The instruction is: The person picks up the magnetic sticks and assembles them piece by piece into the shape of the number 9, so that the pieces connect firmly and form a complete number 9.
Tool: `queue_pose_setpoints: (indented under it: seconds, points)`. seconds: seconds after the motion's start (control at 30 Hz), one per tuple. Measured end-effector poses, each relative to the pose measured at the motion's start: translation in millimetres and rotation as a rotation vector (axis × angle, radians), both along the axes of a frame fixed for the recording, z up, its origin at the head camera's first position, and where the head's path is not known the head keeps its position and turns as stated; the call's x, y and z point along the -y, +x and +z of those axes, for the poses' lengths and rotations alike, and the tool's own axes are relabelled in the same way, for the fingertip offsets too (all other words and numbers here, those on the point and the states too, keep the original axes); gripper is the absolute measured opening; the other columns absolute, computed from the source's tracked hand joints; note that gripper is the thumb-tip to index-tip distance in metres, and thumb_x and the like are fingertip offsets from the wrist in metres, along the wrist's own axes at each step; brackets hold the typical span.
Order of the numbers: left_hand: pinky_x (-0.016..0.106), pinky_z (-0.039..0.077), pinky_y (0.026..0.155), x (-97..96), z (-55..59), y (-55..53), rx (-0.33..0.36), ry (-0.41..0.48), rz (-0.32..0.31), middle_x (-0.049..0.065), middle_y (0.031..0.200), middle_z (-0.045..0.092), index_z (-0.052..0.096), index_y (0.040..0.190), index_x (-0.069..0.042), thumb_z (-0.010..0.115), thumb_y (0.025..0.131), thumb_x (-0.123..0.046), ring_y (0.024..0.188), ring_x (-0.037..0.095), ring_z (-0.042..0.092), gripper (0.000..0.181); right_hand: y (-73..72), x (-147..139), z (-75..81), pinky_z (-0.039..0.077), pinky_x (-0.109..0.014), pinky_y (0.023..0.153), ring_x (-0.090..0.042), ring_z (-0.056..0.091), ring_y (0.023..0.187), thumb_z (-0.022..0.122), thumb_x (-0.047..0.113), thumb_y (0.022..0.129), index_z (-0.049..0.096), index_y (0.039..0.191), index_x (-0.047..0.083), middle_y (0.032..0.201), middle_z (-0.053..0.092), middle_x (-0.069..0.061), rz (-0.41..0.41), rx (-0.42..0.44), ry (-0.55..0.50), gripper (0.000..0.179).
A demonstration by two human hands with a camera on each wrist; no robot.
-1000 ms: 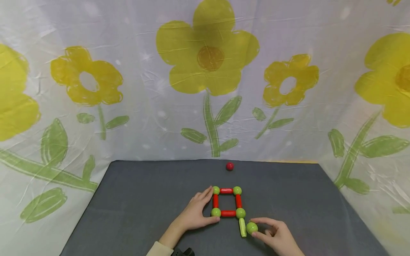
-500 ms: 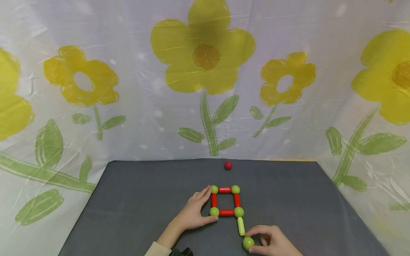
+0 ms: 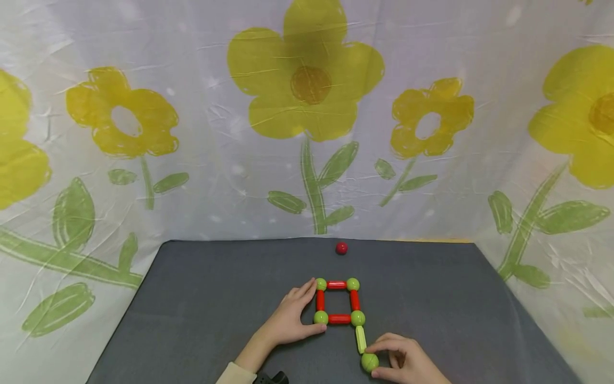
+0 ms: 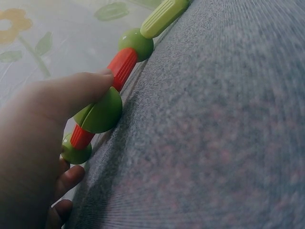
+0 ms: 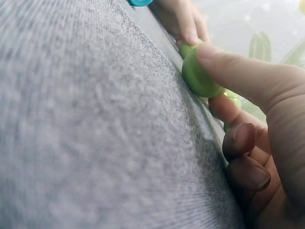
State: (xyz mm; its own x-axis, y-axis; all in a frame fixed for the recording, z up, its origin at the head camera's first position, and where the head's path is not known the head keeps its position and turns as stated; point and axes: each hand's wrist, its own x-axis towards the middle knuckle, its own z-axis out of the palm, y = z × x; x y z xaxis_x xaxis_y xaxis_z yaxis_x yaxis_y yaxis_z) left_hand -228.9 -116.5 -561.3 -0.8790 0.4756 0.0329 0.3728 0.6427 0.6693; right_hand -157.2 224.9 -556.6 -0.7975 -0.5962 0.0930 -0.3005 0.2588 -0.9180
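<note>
A square of red rods with green balls at its corners lies on the dark cloth. My left hand holds its left side, thumb by the near-left ball and fingertips beside the far-left ball. In the left wrist view, the thumb lies over a ball and a red rod. From the near-right corner, a light green rod runs towards me. At its near end, my right hand pinches a loose-looking green ball between thumb and index finger; the other fingers curl in the right wrist view.
A red ball sits near the far edge of the cloth-covered table. Behind the table hangs a pale sheet printed with yellow flowers. A dark object shows beside the left wrist.
My right hand has brought the green ball from beside the light green rod nearer to me, then slightly left to its near end. The left hand stays on the square.
</note>
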Motion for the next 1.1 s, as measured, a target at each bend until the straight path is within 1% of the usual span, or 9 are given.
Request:
queue_pose_setpoints:
  seconds: [0.13,0.27,0.37,0.47,0.63,0.73,0.93,1.03,1.1]
  points:
    - [0.067,0.03,0.12,-1.0,0.8,-1.3,0.002,0.006,-0.007,0.003,0.177,0.021,0.026,0.17,-0.015,0.073,0.092,-0.065,0.15,0.034,0.037,0.103,-0.6,-1,-0.2,0.046,-0.022,0.047,0.007,0.046,0.055,0.085,0.025,0.091,0.079,0.124,0.015,0.113,0.073,0.002,-0.013,0.012,0.001,0.035]
    - [0.07,0.032,0.117,-1.2,3.8,-1.1,0.007,0.043,-0.006,0.006,0.179,0.011,0.022,0.171,-0.019,0.076,0.089,-0.066,0.156,0.042,0.031,0.109,-0.9,-1,-2.7,0.045,-0.02,0.047,0.008,0.045,0.055,0.085,0.021,0.092,0.078,0.124,0.014,0.113,0.074,0.0,-0.005,-0.018,-0.027,0.034]
    - [0.062,0.043,0.113,-1.7,10.4,-0.6,-0.018,0.099,-0.019,0.005,0.179,0.008,0.021,0.172,-0.025,0.08,0.088,-0.062,0.148,0.037,0.046,0.109,-1.0,0,-5.4,0.045,-0.018,0.047,0.011,0.045,0.056,0.084,0.016,0.092,0.077,0.126,0.011,0.113,0.074,-0.002,0.019,-0.064,-0.061,0.034]
    - [0.049,0.052,0.105,-5.1,21.4,-0.6,-0.055,0.126,-0.075,0.0,0.176,0.024,0.027,0.17,-0.03,0.08,0.091,-0.057,0.134,0.022,0.058,0.099,-1.0,0,-6.6,0.044,-0.017,0.046,0.012,0.044,0.056,0.083,0.013,0.093,0.077,0.126,0.011,0.114,0.074,-0.002,0.033,-0.077,-0.08,0.034]
    - [0.025,0.056,0.078,-24.9,41.8,-7.4,-0.013,0.15,-0.26,-0.003,0.16,0.051,0.05,0.161,-0.025,0.085,0.092,-0.042,0.087,0.004,0.065,0.079,-1.7,-1,-8.2,0.043,-0.017,0.045,0.012,0.043,0.055,0.081,0.011,0.094,0.077,0.126,0.01,0.114,0.074,0.003,0.035,-0.059,-0.089,0.032]
    - [0.018,0.05,0.058,-43.7,50.1,-15.2,0.041,0.144,-0.414,-0.002,0.153,0.059,0.059,0.154,-0.017,0.086,0.092,-0.025,0.054,0.0,0.049,0.068,-1.9,-2,-10.7,0.042,-0.017,0.045,0.012,0.043,0.055,0.08,0.007,0.095,0.076,0.127,0.009,0.114,0.074,0.004,0.045,-0.069,-0.109,0.032]
    - [0.016,0.052,0.065,-77.4,55.4,-28.9,0.109,-0.02,-0.689,-0.006,0.143,0.066,0.067,0.146,-0.016,0.08,0.096,-0.01,0.066,-0.002,0.057,0.052,-3.0,-3,-12.8,0.039,-0.019,0.042,-0.006,0.04,0.045,0.079,0.001,0.093,0.075,0.128,0.008,0.115,0.074,-0.001,0.066,-0.136,-0.146,0.035]
    - [0.012,0.052,0.078,-89.6,55.2,-33.4,0.106,-0.082,-0.756,-0.008,0.138,0.07,0.072,0.141,-0.016,0.081,0.095,-0.008,0.089,-0.007,0.063,0.047,-3.4,-2,-13.2,0.038,-0.018,0.042,-0.001,0.04,0.047,0.08,0.001,0.093,0.074,0.128,0.009,0.116,0.075,0.0,0.067,-0.15,-0.146,0.036]
    - [0.013,0.052,0.079,-95.7,56.1,-34.8,0.117,-0.113,-0.767,-0.011,0.131,0.073,0.075,0.136,-0.017,0.081,0.094,-0.007,0.092,-0.007,0.064,0.043,-3.5,-1,-13.4,0.038,-0.018,0.043,0.004,0.04,0.05,0.08,0.002,0.093,0.074,0.129,0.009,0.117,0.074,0.001,0.067,-0.148,-0.145,0.036]
